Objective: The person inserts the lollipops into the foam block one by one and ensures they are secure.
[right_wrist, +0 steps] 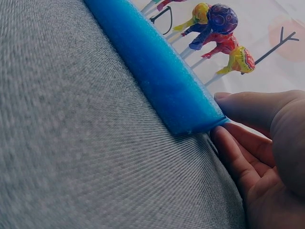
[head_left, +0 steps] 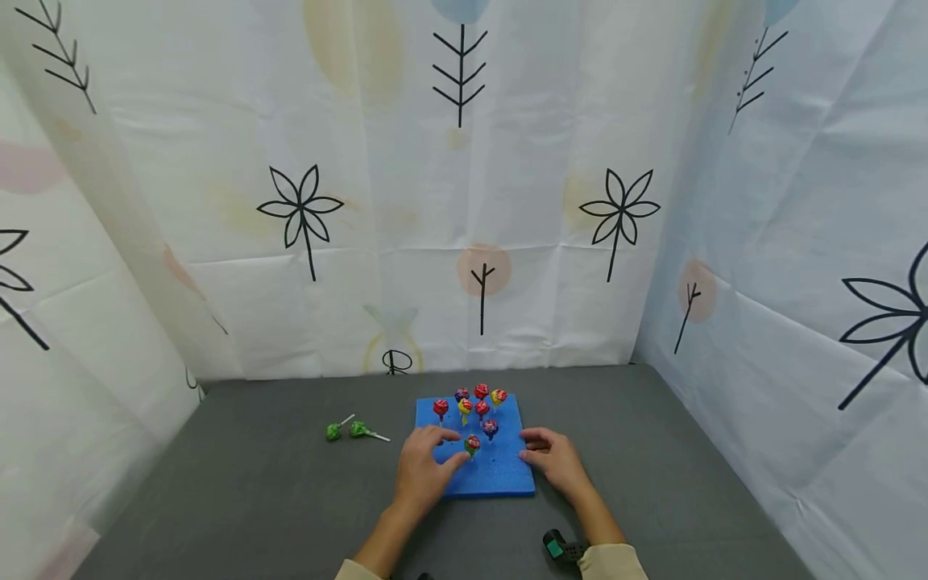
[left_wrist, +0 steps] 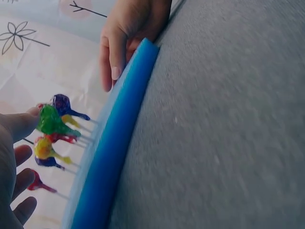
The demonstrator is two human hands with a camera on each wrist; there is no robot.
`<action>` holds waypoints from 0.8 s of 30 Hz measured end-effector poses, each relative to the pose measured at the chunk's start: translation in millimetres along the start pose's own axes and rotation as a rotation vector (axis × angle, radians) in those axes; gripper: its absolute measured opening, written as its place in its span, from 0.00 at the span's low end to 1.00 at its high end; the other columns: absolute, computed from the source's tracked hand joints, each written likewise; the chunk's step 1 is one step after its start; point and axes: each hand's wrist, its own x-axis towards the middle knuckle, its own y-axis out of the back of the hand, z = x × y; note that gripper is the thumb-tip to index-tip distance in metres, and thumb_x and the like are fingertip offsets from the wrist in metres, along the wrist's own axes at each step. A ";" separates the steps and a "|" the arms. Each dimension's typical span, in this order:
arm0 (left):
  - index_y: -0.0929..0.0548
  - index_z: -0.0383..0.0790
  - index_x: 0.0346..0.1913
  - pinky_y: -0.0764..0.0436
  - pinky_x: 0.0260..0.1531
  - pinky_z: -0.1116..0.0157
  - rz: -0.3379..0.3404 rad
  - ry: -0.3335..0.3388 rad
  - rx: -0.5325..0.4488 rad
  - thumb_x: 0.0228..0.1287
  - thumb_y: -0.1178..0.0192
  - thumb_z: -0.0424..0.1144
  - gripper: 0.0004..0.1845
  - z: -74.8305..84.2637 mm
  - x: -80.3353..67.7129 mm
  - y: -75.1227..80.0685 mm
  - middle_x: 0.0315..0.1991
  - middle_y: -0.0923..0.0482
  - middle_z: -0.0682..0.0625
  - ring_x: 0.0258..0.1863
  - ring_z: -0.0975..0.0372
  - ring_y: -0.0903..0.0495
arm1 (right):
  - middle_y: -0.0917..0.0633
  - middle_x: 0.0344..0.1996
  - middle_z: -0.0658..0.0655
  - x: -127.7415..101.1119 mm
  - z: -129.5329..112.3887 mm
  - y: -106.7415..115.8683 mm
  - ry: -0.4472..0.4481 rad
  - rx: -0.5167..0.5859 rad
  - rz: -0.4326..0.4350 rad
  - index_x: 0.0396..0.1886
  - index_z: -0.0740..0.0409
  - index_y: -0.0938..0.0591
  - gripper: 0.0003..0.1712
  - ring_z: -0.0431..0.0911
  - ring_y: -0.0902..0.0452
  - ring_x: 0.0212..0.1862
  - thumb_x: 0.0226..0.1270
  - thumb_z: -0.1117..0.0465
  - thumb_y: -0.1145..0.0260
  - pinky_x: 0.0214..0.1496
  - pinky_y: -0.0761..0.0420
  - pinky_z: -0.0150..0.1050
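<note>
A blue foam board [head_left: 500, 479] lies on the grey table, with several wrapped lollipops standing in it on their sticks. Nearest the front is a green-and-red lollipop [head_left: 472, 444]. My left hand [head_left: 423, 471] is over the board's left side, thumb right at that lollipop's green wrapper [left_wrist: 53, 123], the other fingers spread apart. At the board's right edge, my right hand [head_left: 558, 459] grips the foam, thumb [right_wrist: 248, 107] above and fingers at the side and below. Behind stand red, yellow and purple lollipops, including a purple lollipop [right_wrist: 222, 18].
Two green lollipops, one [head_left: 333, 432] and another [head_left: 358, 428], lie loose on the table left of the board. A small black device with a green patch [head_left: 555, 548] is by the right wrist. Patterned white cloth [head_left: 406, 306] walls the back and sides.
</note>
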 end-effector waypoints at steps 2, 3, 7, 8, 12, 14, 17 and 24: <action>0.14 0.49 0.36 0.24 0.37 0.60 0.001 0.013 0.000 0.46 0.22 0.43 0.14 -3.3 -2.3 2.2 0.34 0.18 0.58 0.36 0.64 0.25 | 0.15 0.43 0.57 0.2 0.5 0.1 -0.002 -0.005 0.004 0.47 0.63 0.16 0.16 0.49 0.20 0.43 0.58 0.69 0.28 0.44 0.20 0.38; 0.14 0.49 0.36 0.24 0.36 0.60 0.002 0.016 -0.001 0.46 0.22 0.42 0.14 -4.8 -3.4 3.5 0.34 0.19 0.58 0.36 0.64 0.25 | 0.15 0.43 0.57 0.2 0.7 0.2 -0.003 -0.004 0.005 0.47 0.63 0.16 0.16 0.49 0.20 0.43 0.58 0.69 0.28 0.44 0.20 0.38; 0.14 0.48 0.36 0.24 0.35 0.61 0.002 0.024 0.010 0.46 0.22 0.41 0.14 -12.8 -6.9 8.2 0.35 0.19 0.58 0.35 0.63 0.25 | 0.15 0.42 0.56 0.1 1.0 0.3 -0.005 -0.007 0.008 0.47 0.63 0.16 0.16 0.49 0.20 0.43 0.58 0.69 0.28 0.44 0.20 0.39; 0.14 0.48 0.36 0.24 0.35 0.61 0.002 0.026 0.013 0.46 0.22 0.41 0.14 -15.0 -7.7 9.6 0.35 0.19 0.58 0.35 0.63 0.25 | 0.15 0.42 0.56 0.0 1.0 0.3 -0.004 -0.007 0.008 0.47 0.63 0.16 0.16 0.49 0.20 0.43 0.58 0.69 0.28 0.44 0.20 0.39; 0.14 0.47 0.36 0.24 0.35 0.60 0.003 0.035 0.023 0.46 0.22 0.40 0.13 -25.9 -10.9 14.5 0.34 0.18 0.59 0.35 0.63 0.24 | 0.15 0.42 0.56 -0.4 1.3 0.0 -0.004 -0.012 0.006 0.47 0.63 0.16 0.16 0.49 0.20 0.43 0.58 0.69 0.28 0.44 0.20 0.39; 0.14 0.48 0.36 0.24 0.35 0.60 -0.005 0.042 0.030 0.47 0.22 0.40 0.13 -30.7 -12.3 17.9 0.34 0.18 0.59 0.35 0.63 0.24 | 0.15 0.42 0.56 -0.5 1.4 0.0 -0.007 -0.012 0.003 0.47 0.63 0.16 0.16 0.48 0.20 0.43 0.58 0.68 0.28 0.44 0.20 0.39; 0.14 0.48 0.36 0.23 0.35 0.60 -0.031 0.055 0.035 0.47 0.22 0.41 0.13 -36.8 -14.2 24.1 0.34 0.19 0.59 0.35 0.63 0.24 | 0.15 0.42 0.56 -0.4 1.3 0.0 -0.009 -0.011 0.000 0.47 0.62 0.16 0.16 0.48 0.20 0.43 0.58 0.68 0.28 0.45 0.20 0.39; 0.15 0.50 0.36 0.22 0.37 0.58 -0.094 0.101 0.065 0.48 0.23 0.41 0.12 -51.3 -17.0 39.3 0.35 0.19 0.59 0.36 0.62 0.23 | 0.15 0.42 0.57 -0.1 0.7 -0.2 -0.010 -0.001 -0.003 0.47 0.63 0.16 0.16 0.49 0.20 0.43 0.59 0.68 0.28 0.45 0.20 0.39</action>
